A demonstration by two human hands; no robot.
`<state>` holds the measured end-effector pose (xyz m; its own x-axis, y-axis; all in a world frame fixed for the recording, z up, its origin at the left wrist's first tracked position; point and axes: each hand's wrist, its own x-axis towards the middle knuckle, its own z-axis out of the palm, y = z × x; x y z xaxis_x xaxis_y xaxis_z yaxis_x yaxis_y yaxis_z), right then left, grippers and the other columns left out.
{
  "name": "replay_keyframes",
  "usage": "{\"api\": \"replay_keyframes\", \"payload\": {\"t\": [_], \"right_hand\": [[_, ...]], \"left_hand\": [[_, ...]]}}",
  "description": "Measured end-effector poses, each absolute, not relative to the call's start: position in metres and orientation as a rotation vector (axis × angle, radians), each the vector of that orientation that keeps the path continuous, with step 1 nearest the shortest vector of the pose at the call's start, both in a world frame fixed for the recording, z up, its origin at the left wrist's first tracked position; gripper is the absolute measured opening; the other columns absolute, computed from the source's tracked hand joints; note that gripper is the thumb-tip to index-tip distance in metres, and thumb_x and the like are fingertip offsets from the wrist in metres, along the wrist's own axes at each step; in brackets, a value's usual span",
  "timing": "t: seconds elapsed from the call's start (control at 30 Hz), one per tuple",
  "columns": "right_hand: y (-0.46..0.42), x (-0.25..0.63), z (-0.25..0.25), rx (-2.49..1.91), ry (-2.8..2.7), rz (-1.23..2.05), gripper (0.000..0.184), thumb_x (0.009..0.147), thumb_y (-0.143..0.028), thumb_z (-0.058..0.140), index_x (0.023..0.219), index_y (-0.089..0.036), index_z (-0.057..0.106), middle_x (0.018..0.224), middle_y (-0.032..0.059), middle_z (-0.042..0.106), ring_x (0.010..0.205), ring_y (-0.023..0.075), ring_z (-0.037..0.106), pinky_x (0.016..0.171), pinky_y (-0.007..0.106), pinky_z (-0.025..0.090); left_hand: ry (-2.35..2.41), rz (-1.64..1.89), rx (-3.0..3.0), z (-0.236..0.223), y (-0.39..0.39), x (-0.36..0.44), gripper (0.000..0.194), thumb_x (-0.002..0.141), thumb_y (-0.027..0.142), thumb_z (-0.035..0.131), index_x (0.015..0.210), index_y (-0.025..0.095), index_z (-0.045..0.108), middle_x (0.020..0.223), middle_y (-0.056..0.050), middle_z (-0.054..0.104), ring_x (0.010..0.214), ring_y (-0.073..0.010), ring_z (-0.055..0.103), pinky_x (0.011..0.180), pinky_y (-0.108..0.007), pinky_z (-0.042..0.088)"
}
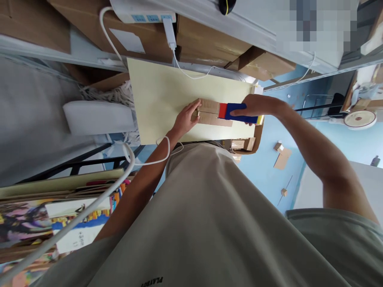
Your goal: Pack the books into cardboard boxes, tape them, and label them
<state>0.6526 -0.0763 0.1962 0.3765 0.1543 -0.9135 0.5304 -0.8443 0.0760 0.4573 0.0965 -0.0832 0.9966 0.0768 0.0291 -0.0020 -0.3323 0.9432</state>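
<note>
On the pale yellow board lies a small brown cardboard box, with a seam running along its length. My left hand grips its left end, thumb and fingers on opposite sides. A blue tool with a red front, which looks like a tape dispenser, is held in my right hand. Its red end is over the right part of the box; whether it touches the cardboard I cannot tell. Something yellow shows at the dispenser's rear, partly behind my fingers.
A power strip and large cartons line the board's far side. A white cable loops over my left forearm. Shredded paper is at the left. An open carton stands by the near right corner; cardboard scraps lie on the blue floor.
</note>
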Motion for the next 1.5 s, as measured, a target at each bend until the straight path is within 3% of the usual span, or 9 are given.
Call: {"api": "replay_keyframes", "payload": {"t": [0.27, 0.4, 0.53, 0.7, 1.03, 1.17, 1.33, 1.5], "right_hand": [[-0.163, 0.705, 0.224, 2.239, 0.448, -1.585, 0.078, 0.103, -0.089, 0.063, 0.074, -0.019, 0.079, 0.06, 0.0121, 0.066, 0.075, 0.0215, 0.074, 0.075, 0.039, 0.05], [-0.214, 0.726, 0.206, 2.268, 0.449, -1.642, 0.079, 0.107, -0.089, 0.056, 0.063, -0.025, 0.07, 0.054, 0.0135, 0.058, 0.079, 0.0216, 0.071, 0.075, 0.044, 0.045], [-0.25, 0.737, 0.149, 2.235, 0.594, -1.543, 0.074, 0.101, -0.091, 0.064, 0.076, -0.022, 0.075, 0.069, 0.0109, 0.07, 0.073, 0.0221, 0.068, 0.074, 0.04, 0.049], [-0.261, 0.733, 0.087, 2.297, 0.726, -1.448, 0.073, 0.099, -0.087, 0.071, 0.103, -0.016, 0.085, 0.088, 0.0176, 0.081, 0.083, 0.0298, 0.075, 0.076, 0.041, 0.052], [-0.249, 0.708, 0.037, 2.448, 0.824, -1.381, 0.066, 0.105, -0.066, 0.071, 0.132, -0.008, 0.082, 0.104, 0.0218, 0.082, 0.099, 0.0349, 0.078, 0.087, 0.043, 0.056], [-0.241, 0.69, 0.021, 2.517, 0.878, -1.284, 0.06, 0.108, -0.062, 0.069, 0.133, -0.009, 0.082, 0.11, 0.0232, 0.083, 0.106, 0.0371, 0.08, 0.089, 0.044, 0.057], [-0.243, 0.66, 0.006, 2.529, 0.842, -1.124, 0.033, 0.112, -0.038, 0.066, 0.122, -0.012, 0.084, 0.121, 0.0239, 0.085, 0.111, 0.0373, 0.081, 0.086, 0.042, 0.056], [-0.266, 0.644, 0.012, 2.704, 0.603, -1.21, 0.046, 0.117, -0.053, 0.062, 0.128, -0.012, 0.08, 0.126, 0.0258, 0.086, 0.116, 0.0384, 0.083, 0.084, 0.038, 0.057]], "left_hand": [[0.091, 0.048, 1.951, -0.074, 0.098, 0.452, 0.069, 0.106, 0.029, 0.063, 0.175, 0.027, 0.054, 0.166, -0.013, 0.069, 0.154, -0.0303, 0.065, 0.135, -0.047, 0.052], [0.156, 0.015, 2.017, -0.068, 0.095, 0.449, 0.067, 0.108, 0.032, 0.062, 0.174, 0.028, 0.054, 0.166, -0.013, 0.068, 0.152, -0.0288, 0.066, 0.13, -0.043, 0.057], [0.219, -0.02, 2.088, -0.064, 0.093, 0.444, 0.066, 0.11, 0.036, 0.061, 0.175, 0.028, 0.053, 0.167, -0.014, 0.066, 0.15, -0.0291, 0.068, 0.128, -0.043, 0.059], [0.27, -0.03, 2.144, -0.06, 0.091, 0.439, 0.064, 0.113, 0.04, 0.058, 0.175, 0.027, 0.051, 0.169, -0.017, 0.064, 0.146, -0.029, 0.071, 0.123, -0.043, 0.061], [0.463, 0.011, 2.172, -0.052, 0.076, 0.439, 0.063, 0.111, 0.045, 0.061, 0.171, 0.027, 0.054, 0.166, -0.018, 0.067, 0.138, -0.0298, 0.075, 0.119, -0.048, 0.066], [0.526, 0.032, 2.159, -0.051, 0.069, 0.442, 0.063, 0.11, 0.044, 0.062, 0.169, 0.026, 0.054, 0.165, -0.019, 0.067, 0.142, -0.0302, 0.073, 0.119, -0.048, 0.065], [0.601, 0.078, 2.198, -0.052, 0.064, 0.447, 0.064, 0.104, 0.032, 0.064, 0.166, 0.025, 0.056, 0.162, -0.018, 0.07, 0.15, -0.0315, 0.068, 0.124, -0.051, 0.06], [0.64, 0.156, 2.268, -0.048, 0.062, 0.457, 0.071, 0.089, 0.014, 0.066, 0.16, 0.022, 0.064, 0.153, -0.015, 0.077, 0.15, -0.033, 0.066, 0.134, -0.056, 0.049]]}}
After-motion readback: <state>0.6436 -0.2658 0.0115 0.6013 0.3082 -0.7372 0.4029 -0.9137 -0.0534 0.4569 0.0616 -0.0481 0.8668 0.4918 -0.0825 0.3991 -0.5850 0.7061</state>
